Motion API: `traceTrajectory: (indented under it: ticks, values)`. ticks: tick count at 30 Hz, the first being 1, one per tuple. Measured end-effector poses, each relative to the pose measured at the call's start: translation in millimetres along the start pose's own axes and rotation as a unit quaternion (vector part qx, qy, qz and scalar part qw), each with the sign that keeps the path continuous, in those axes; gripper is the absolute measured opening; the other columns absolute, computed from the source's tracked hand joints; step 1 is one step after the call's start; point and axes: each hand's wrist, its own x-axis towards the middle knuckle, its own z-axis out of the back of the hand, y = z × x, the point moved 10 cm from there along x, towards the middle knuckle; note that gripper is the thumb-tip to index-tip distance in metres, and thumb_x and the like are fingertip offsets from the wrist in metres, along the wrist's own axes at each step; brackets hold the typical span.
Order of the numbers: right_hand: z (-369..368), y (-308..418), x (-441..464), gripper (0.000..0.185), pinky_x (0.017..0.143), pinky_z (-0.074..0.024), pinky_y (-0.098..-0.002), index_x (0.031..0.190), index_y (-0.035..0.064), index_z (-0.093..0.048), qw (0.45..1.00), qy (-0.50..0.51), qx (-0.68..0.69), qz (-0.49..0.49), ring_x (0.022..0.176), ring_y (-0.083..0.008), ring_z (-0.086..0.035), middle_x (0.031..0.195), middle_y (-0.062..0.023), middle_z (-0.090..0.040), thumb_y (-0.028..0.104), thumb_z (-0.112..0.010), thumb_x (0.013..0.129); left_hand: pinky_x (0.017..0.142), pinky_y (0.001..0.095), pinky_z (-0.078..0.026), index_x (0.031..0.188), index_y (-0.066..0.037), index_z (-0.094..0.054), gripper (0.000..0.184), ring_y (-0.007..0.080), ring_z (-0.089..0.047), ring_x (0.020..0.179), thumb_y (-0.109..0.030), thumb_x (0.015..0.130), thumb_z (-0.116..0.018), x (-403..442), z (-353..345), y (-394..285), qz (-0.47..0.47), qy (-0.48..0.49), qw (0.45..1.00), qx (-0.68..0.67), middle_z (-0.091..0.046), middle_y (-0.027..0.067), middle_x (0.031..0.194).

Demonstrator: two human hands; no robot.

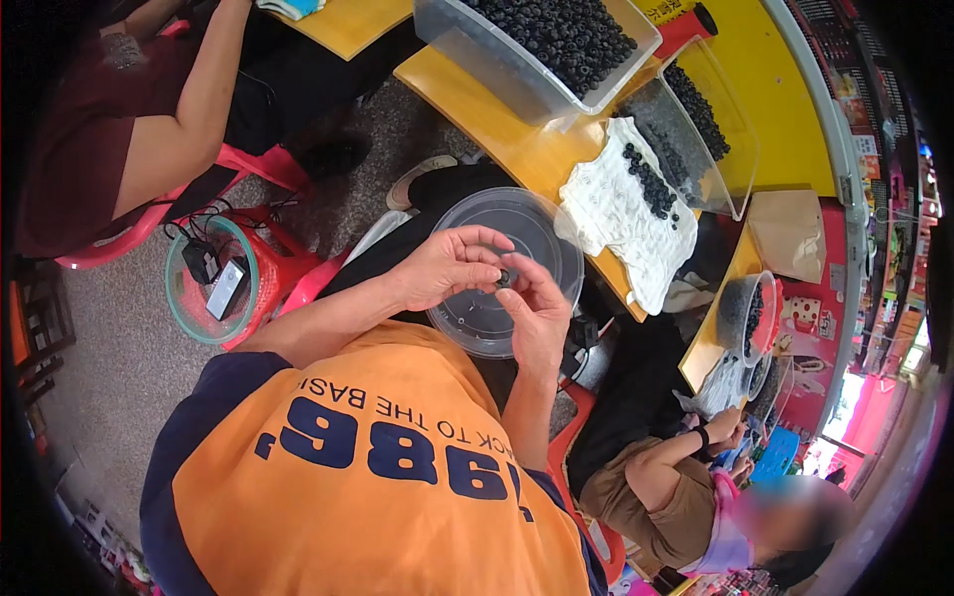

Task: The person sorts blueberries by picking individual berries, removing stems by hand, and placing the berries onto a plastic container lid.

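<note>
Fingers of your right hand [538,310]: thumb and forefinger closed on a small dark piece [504,279], held up between your two hands. Fingers of your left hand [455,270]: curled in from the other side, thumb tip close against the piece; can't tell whether they grip it too.

Below both hands, a clear round tub [542,221], a few specks on its bottom.

Beyond the tub, the bench [467,104], its near edge running just past the rim. Near its left corner, a big clear bin [497,72] heaped with dark pieces, set close to the near edge. Right of that, a white cloth [608,199], lying over the near edge, a loose patch of pieces on it. Behind the cloth, a second clear bin [733,191], more pieces inside.

Farther right, by another person in a brown top [636,512], a smaller tub [733,303] with pieces.

Out to your left, a teal-rimmed basket [176,288] holding a black adapter [200,260] and a white box [229,288]; past it, a seated person in a maroon top [84,129].
</note>
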Motion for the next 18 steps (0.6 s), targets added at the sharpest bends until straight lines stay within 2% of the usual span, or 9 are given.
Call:
traceTrajectory:
  ticks: [1,4,5,8,10,11,13,18]
  values:
    - [1.0,-0.3,0.6,0.03,0.073,-0.0441,-0.0187,0.105,-0.0025,-0.066,1.0,-0.002,0.0,0.003,0.088,-0.0081,-0.054,0.111,-0.007,-0.06,-0.008,-0.068,0.075,0.075,0.0233,-0.053,0.117,-0.001,-0.053,0.032,0.011,-0.063,0.083,0.001,0.086,-0.061,0.8,-0.2,0.5,-0.008,0.008,1.0,-0.011,-0.065,0.007,0.095]
    - [-11.7,3.7,0.8,0.035,0.087,-0.0453,-0.0253,0.111,-0.0027,-0.064,0.998,0.054,0.022,0.036,0.105,-0.0182,-0.054,0.117,-0.0112,-0.061,-0.008,-0.066,0.077,0.076,0.0239,-0.053,0.118,-0.001,-0.053,0.033,0.0118,-0.063,0.085,0.001,0.086,-0.061,0.9,-3.3,-0.8,-0.014,0.014,0.999,-0.032,-0.065,0.0075,0.097]
    - [-13.3,2.6,1.1,0.035,0.087,-0.0453,-0.0253,0.111,-0.0027,-0.064,0.998,0.052,0.021,0.038,0.105,-0.0182,-0.054,0.117,-0.0112,-0.061,-0.008,-0.066,0.077,0.077,0.0242,-0.054,0.118,-0.001,-0.053,0.032,0.0122,-0.063,0.086,0.002,0.086,-0.06,0.9,-3.1,-0.4,-0.014,0.008,0.999,-0.043,-0.064,0.0076,0.097]
    - [-8.1,8.8,0.0,0.029,0.084,-0.0463,-0.0268,0.104,-0.0013,-0.067,0.997,0.003,0.009,0.082,0.1,-0.018,-0.056,0.11,-0.0097,-0.063,-0.007,-0.067,0.076,0.079,0.0245,-0.055,0.113,-0.001,-0.056,0.027,0.0131,-0.064,0.087,0.001,0.086,-0.061,1.1,-0.7,2.0,-0.029,-0.017,0.994,-0.107,-0.065,0.0081,0.097]
    - [-2.8,39.4,-9.6,0.023,0.078,-0.0469,-0.0285,0.095,0.0012,-0.069,0.949,-0.091,-0.235,0.188,0.093,-0.0192,-0.057,0.1,-0.0087,-0.065,-0.006,-0.071,0.073,0.079,0.0246,-0.055,0.109,0.0,-0.059,0.023,0.0135,-0.064,0.086,0.001,0.086,-0.061,0.8,4.1,5.4,-0.039,-0.031,0.994,-0.097,-0.065,0.0085,0.096]
    - [-5.3,41.2,-9.9,0.023,0.078,-0.0469,-0.0285,0.095,0.0012,-0.069,0.95,-0.091,-0.235,0.187,0.093,-0.0192,-0.057,0.1,-0.0087,-0.065,-0.006,-0.071,0.073,0.079,0.0248,-0.055,0.105,0.001,-0.062,0.019,0.0139,-0.065,0.086,0.001,0.086,-0.062,0.5,6.5,5.4,-0.048,-0.041,0.994,-0.086,-0.065,0.0089,0.096]
    - [-6.5,54.9,-17.3,0.019,0.074,-0.0463,-0.0289,0.087,0.0027,-0.069,0.913,-0.14,-0.304,0.234,0.086,-0.02,-0.057,0.09,-0.0072,-0.065,-0.004,-0.074,0.07,0.078,0.0249,-0.056,0.102,0.001,-0.063,0.017,0.0142,-0.065,0.085,0.0,0.086,-0.062,-1.3,8.9,8.5,-0.044,-0.059,0.993,-0.089,-0.065,0.0094,0.095]
    - [-8.3,58.2,-19.0,0.019,0.072,-0.0458,-0.0285,0.085,0.0031,-0.07,0.9,-0.155,-0.334,0.232,0.083,-0.0197,-0.057,0.087,-0.0058,-0.066,-0.002,-0.076,0.068,0.077,0.0248,-0.056,0.101,0.002,-0.065,0.016,0.0147,-0.065,0.083,0.001,0.085,-0.063,-3.5,14.1,9.2,-0.045,-0.097,0.99,-0.089,-0.066,0.0101,0.092]
